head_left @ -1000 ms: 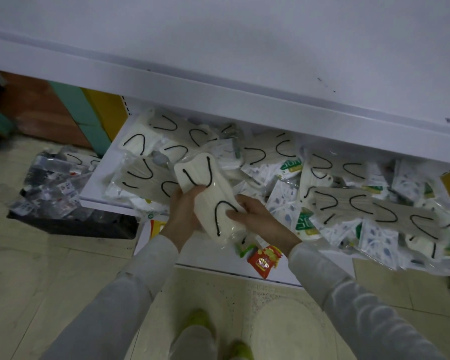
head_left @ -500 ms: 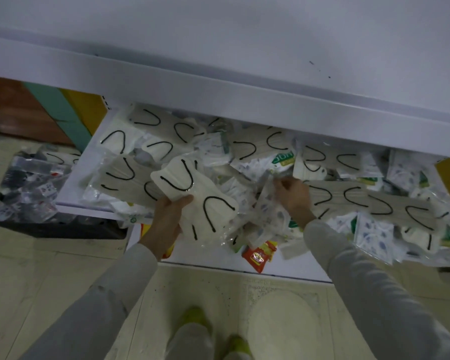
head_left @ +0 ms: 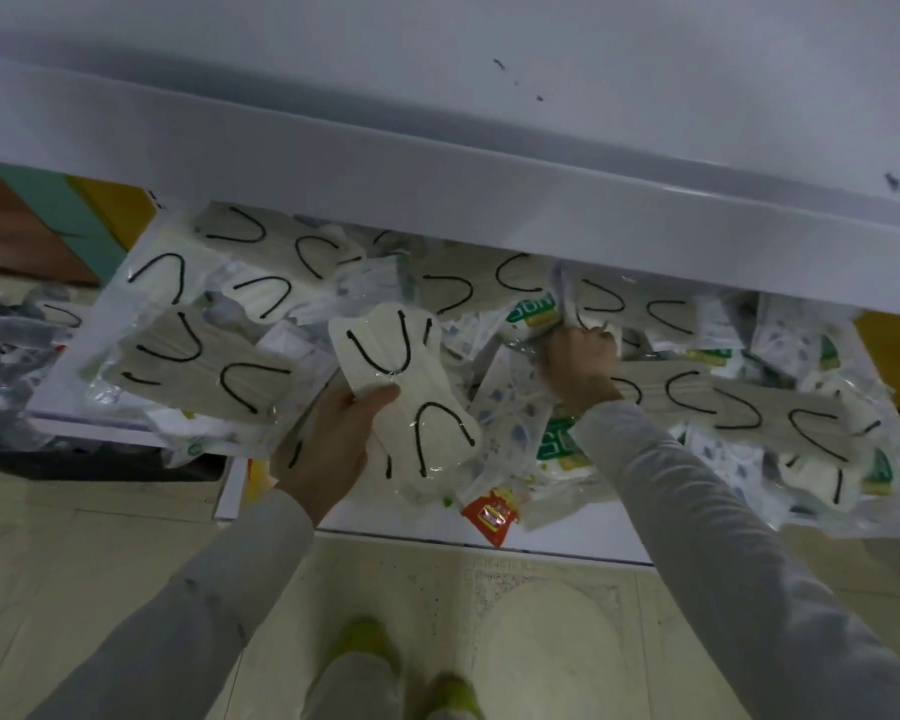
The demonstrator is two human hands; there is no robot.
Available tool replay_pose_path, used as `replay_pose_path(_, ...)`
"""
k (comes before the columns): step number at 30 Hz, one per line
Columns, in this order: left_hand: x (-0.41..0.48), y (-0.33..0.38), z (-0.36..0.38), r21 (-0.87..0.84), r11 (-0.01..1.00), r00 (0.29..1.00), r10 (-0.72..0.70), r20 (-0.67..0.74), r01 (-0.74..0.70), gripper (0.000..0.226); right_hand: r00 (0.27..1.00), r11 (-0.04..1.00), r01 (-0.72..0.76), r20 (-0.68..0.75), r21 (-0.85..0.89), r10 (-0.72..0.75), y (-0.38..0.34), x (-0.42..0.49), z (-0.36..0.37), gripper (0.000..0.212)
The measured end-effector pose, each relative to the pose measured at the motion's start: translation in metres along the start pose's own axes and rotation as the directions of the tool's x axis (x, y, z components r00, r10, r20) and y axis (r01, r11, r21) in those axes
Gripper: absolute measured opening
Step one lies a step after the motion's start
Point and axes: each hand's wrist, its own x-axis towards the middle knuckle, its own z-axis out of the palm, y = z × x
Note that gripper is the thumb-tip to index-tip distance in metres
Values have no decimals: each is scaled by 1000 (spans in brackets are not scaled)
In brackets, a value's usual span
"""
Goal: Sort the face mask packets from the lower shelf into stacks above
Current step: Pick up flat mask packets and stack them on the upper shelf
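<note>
Across the top of your view runs the white upper shelf (head_left: 489, 70), its surface flecked with a few dark specks. Below it projects the white lower shelf (head_left: 583, 537). At your left stand brown, teal and yellow panels (head_left: 48, 210). Beneath you lies the pale floor tile (head_left: 541, 615), printed with a faint ornamental border. The lighting is dim.

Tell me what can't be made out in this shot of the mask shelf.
Head view:
- Back of the pile: hidden under the upper shelf.
- Packet in the right hand grip: kind unclear, fingers buried in crumpled plastic.
- Packets behind the cream packet in the left hand: covered.
- Red packet print: blurred, too small.
- Bin: cut off by the left edge, dim.
</note>
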Motion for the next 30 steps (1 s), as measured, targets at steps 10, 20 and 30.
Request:
replay_pose_path(10, 8, -15, 45, 11, 1000, 999, -6, -32, 7, 35, 782, 990, 133, -619, 43, -78, -37, -74, -46, 37)
replay_pose_path(20, -3, -2, 71, -367, 920, 987, -158, -27, 137, 34, 668, 815, 564, -653, 132, -356, -62, -137, -35, 14)
replay_pose_path(30, -48, 27, 57, -487, 869, 995, 94, -24, -93, 45, 988, -513, -111, 151, 851, 37, -19, -188, -60, 82)
